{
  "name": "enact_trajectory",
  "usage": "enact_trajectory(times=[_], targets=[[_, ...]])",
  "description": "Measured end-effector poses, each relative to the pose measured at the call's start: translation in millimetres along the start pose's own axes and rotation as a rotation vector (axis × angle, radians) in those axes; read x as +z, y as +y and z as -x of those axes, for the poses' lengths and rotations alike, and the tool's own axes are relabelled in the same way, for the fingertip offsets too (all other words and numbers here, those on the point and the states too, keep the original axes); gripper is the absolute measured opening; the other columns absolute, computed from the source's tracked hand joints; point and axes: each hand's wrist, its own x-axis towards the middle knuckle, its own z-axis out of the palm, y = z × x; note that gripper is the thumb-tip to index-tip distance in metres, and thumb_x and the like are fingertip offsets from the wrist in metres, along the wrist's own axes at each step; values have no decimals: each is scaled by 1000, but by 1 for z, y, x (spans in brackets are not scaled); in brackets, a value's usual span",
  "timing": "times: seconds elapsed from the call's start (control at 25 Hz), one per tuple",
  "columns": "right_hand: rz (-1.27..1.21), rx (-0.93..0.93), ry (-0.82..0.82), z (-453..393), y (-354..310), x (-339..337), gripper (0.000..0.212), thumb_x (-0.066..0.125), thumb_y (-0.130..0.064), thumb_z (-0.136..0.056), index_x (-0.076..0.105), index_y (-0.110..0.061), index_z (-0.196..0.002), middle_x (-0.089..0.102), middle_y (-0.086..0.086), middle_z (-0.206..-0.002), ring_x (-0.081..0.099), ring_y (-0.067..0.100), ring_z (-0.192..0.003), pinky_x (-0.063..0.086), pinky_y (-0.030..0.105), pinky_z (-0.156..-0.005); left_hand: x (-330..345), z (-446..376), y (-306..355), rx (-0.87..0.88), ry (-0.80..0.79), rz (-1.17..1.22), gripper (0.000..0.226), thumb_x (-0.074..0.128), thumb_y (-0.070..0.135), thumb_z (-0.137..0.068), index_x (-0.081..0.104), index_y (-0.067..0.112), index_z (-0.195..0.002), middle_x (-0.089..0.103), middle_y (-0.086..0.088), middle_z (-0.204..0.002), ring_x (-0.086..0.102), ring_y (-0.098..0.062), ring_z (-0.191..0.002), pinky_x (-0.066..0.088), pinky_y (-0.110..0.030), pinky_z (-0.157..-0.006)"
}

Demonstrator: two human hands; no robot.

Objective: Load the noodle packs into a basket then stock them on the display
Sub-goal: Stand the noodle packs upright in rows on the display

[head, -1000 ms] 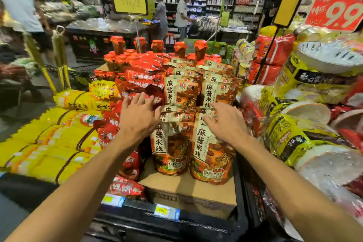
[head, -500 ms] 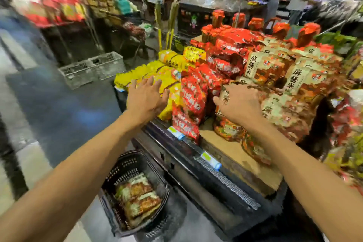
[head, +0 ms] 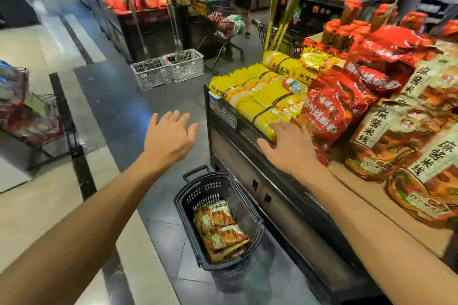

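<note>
Both my hands empty, fingers spread: left hand [head: 171, 140] over aisle, right hand [head: 288, 147] by display [head: 247, 156]. Next: reach straight down, grab packs [head: 219, 229] from basket [head: 220, 182].

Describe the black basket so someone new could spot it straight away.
Find the long black display stand stacked with noodle packs. On the dark floor at its foot sits the black basket, holding orange noodle packs; the two grey crates farther off hold none.
</note>
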Motion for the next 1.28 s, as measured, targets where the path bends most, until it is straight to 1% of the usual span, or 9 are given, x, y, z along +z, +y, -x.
enact_trajectory(times=[0.16, 0.32, 0.44, 0.6, 0.76, 0.92, 1.08, 1.2, 1.28], targets=[[34, 0, -64, 1, -35, 45, 67, 39, -63, -97, 48, -19, -146, 53, 8, -147, 42, 29, -141, 22, 56, -121, 31, 4, -48, -17, -103, -49, 60, 29, 52, -104, 42, 18, -151, 42, -8, -157, 32, -24, -148, 12, -52, -123], [49, 33, -117, -1, -44, 84, 75, 28, -68, -93, 51, -17, -144, 55, 11, -145, 45, 31, -139, 25, 56, -119, 67, -5, -70, 36, -153, -104, 61, 27, 54, -104, 43, 18, -151, 40, -10, -158, 30, -25, -149, 12, -54, -123], [56, 61, -141, -7, -34, 110, 74, 32, -67, -95, 47, -17, -147, 50, 12, -150, 40, 31, -143, 22, 55, -122, 95, -20, -70, 43, -177, -127, 62, 28, 54, -103, 41, 18, -152, 37, -11, -160, 28, -26, -150, 12, -54, -123], [34, 105, -223, -16, -10, 148, 72, 36, -66, -97, 44, -16, -149, 47, 11, -152, 37, 30, -145, 20, 54, -122, 133, -38, -59, 59, -301, -169, 65, 21, 55, -104, 30, 19, -157, 28, -9, -165, 21, -26, -153, 9, -53, -125], [29, 165, -272, -17, 10, 183, 72, 36, -64, -98, 44, -15, -150, 46, 14, -154, 36, 32, -146, 19, 55, -122, 170, -55, -44, 116, -390, -226, 66, 19, 55, -104, 25, 20, -159, 24, -10, -166, 17, -26, -154, 7, -52, -125], [31, 227, -346, -4, 16, 220, 78, 28, -65, -94, 43, -14, -152, 45, 18, -154, 37, 35, -145, 20, 55, -122, 212, -67, -30, 246, -450, -299, 67, 16, 56, -103, 26, 20, -159, 25, -10, -166, 17, -27, -155, 5, -52, -126], [-16, 379, -400, 16, 9, 268, 79, 28, -63, -94, 45, -11, -150, 47, 19, -153, 38, 36, -145, 21, 54, -123, 269, -78, -27, 402, -502, -359, 68, 15, 56, -102, 34, 19, -156, 32, -11, -163, 24, -29, -152, 11, -53, -124], [-57, 493, -466, 32, -9, 317, 82, 23, -64, -93, 41, -10, -153, 42, 18, -156, 33, 35, -149, 18, 51, -125, 326, -84, -31, 495, -601, -358, 67, 17, 55, -103, 31, 19, -157, 30, -11, -164, 23, -28, -153, 12, -53, -124], [-68, 549, -511, 46, -23, 352, 82, 24, -64, -94, 37, -10, -154, 40, 18, -158, 30, 34, -150, 15, 49, -126, 366, -79, -38, 556, -659, -369, 67, 18, 55, -103, 27, 19, -159, 27, -10, -165, 20, -27, -154, 12, -52, -124]])
